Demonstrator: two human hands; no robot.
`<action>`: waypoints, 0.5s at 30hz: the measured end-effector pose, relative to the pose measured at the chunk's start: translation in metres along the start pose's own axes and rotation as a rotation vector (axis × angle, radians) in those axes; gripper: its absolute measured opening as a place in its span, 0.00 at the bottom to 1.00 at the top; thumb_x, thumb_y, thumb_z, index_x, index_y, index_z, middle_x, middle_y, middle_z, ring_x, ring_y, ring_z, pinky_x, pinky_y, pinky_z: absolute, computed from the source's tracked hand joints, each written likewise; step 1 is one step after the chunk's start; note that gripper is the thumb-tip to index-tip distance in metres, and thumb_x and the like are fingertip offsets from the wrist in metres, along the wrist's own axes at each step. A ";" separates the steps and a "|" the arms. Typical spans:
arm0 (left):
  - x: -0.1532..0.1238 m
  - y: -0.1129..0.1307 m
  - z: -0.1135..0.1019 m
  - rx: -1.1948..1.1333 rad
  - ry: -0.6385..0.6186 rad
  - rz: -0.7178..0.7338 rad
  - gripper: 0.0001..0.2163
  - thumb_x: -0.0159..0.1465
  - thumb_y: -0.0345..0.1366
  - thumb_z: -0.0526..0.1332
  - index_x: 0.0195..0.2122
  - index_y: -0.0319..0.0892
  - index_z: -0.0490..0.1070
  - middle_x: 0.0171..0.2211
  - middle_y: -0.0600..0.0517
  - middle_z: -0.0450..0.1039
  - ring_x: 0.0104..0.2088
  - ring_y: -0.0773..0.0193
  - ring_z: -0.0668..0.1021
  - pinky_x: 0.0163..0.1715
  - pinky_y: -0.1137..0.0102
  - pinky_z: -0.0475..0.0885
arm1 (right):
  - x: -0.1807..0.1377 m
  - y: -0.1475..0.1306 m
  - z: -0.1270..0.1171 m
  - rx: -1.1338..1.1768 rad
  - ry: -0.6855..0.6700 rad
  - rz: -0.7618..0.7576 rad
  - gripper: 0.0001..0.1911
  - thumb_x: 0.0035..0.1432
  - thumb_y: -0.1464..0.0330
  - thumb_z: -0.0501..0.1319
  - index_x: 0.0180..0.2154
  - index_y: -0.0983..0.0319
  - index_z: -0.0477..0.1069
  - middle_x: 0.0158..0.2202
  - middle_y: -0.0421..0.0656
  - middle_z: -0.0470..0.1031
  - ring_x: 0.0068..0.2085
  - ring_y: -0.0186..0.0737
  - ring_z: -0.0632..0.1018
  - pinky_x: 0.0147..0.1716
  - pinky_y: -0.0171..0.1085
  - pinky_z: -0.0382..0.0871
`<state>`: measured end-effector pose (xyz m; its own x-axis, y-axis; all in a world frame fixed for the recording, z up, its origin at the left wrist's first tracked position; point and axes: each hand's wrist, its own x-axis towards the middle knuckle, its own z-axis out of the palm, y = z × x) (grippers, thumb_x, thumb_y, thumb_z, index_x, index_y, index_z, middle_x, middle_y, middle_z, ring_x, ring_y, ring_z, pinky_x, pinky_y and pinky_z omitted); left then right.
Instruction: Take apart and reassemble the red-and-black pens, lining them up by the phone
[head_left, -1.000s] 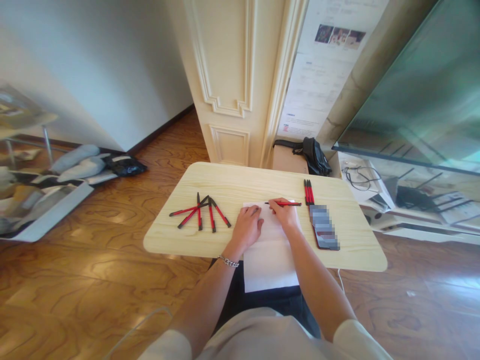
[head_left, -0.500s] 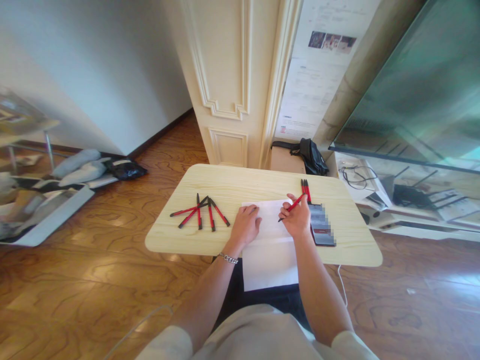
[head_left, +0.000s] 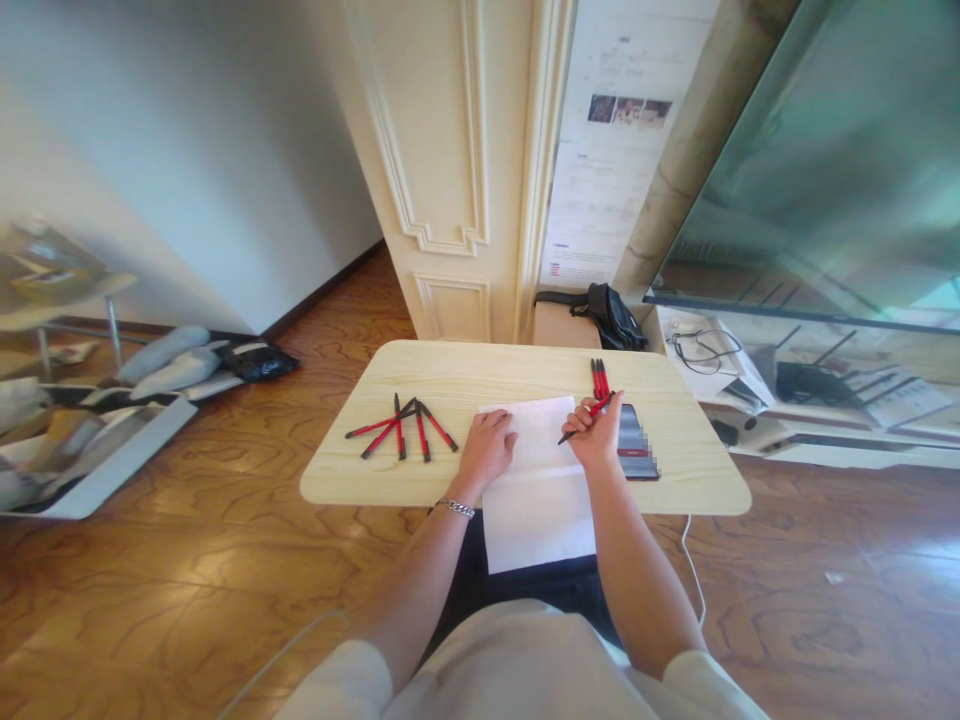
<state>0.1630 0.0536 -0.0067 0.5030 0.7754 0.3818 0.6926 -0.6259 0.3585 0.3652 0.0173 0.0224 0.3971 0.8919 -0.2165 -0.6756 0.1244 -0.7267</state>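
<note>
A white sheet of paper (head_left: 538, 520) with a crease across it lies on the small wooden table (head_left: 352, 475) and hangs over its near edge. My left hand (head_left: 489, 445) rests flat on the paper's left side, fingers stretched out. My right hand (head_left: 598, 430) grips a red and black pen (head_left: 600, 406) above the paper's right side, the dark tip pointing down and left. Several red and black pens (head_left: 401, 425) lie loosely on the left of the table. More red pens (head_left: 598, 375) lie side by side just beyond my right hand, by a dark flat case (head_left: 637, 450), partly blurred out.
A black bag (head_left: 616, 315) sits on a box behind the table. To the right are a large screen (head_left: 817, 190) and a low white cabinet (head_left: 825, 440) with cables and papers. An open white box (head_left: 112, 460) stands on the floor at left.
My right hand's fingers have closed further around the pen, and the pen sits lower in the hand. My left hand stays on the paper. The camera view has shifted slightly.
</note>
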 end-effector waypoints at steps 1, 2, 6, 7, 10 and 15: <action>0.000 0.000 0.000 -0.001 0.002 0.004 0.14 0.63 0.33 0.56 0.50 0.41 0.70 0.51 0.45 0.69 0.52 0.55 0.69 0.55 0.57 0.62 | 0.000 0.001 0.001 -0.011 0.019 -0.021 0.30 0.50 0.37 0.47 0.26 0.57 0.62 0.15 0.31 0.50 0.16 0.30 0.55 0.17 0.32 0.54; 0.000 -0.001 0.001 -0.001 0.002 0.005 0.14 0.63 0.33 0.56 0.50 0.41 0.70 0.51 0.45 0.70 0.52 0.55 0.69 0.55 0.57 0.62 | 0.000 0.002 0.003 -0.021 0.037 -0.048 0.29 0.51 0.38 0.48 0.29 0.57 0.64 0.16 0.31 0.51 0.16 0.30 0.56 0.18 0.32 0.56; -0.001 -0.001 0.002 -0.013 -0.001 -0.015 0.13 0.62 0.32 0.56 0.48 0.42 0.72 0.51 0.45 0.70 0.52 0.55 0.70 0.55 0.55 0.62 | -0.006 0.003 0.006 0.005 0.037 -0.179 0.19 0.53 0.47 0.57 0.34 0.55 0.64 0.21 0.32 0.64 0.22 0.29 0.68 0.26 0.32 0.66; -0.001 -0.001 0.002 -0.021 0.001 -0.019 0.13 0.62 0.32 0.57 0.48 0.42 0.72 0.51 0.45 0.71 0.51 0.55 0.70 0.55 0.54 0.62 | -0.008 0.002 0.006 0.005 0.023 -0.191 0.17 0.53 0.49 0.59 0.34 0.55 0.64 0.25 0.34 0.69 0.26 0.30 0.72 0.29 0.33 0.67; -0.002 0.000 0.000 -0.062 0.014 -0.014 0.11 0.62 0.32 0.57 0.45 0.42 0.74 0.48 0.46 0.73 0.49 0.55 0.72 0.54 0.54 0.63 | -0.015 -0.002 0.001 -0.067 0.012 -0.155 0.13 0.53 0.54 0.61 0.35 0.55 0.65 0.37 0.38 0.76 0.35 0.33 0.76 0.32 0.34 0.69; -0.001 0.002 -0.007 -0.151 0.107 -0.025 0.09 0.63 0.33 0.56 0.40 0.42 0.75 0.43 0.47 0.76 0.46 0.57 0.74 0.51 0.56 0.66 | -0.019 -0.003 -0.008 -0.049 0.055 -0.219 0.12 0.49 0.60 0.66 0.33 0.58 0.68 0.30 0.36 0.74 0.24 0.26 0.71 0.21 0.27 0.64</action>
<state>0.1603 0.0507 -0.0004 0.4227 0.7826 0.4570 0.6147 -0.6181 0.4900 0.3648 -0.0037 0.0238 0.5650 0.8207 -0.0849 -0.5394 0.2896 -0.7907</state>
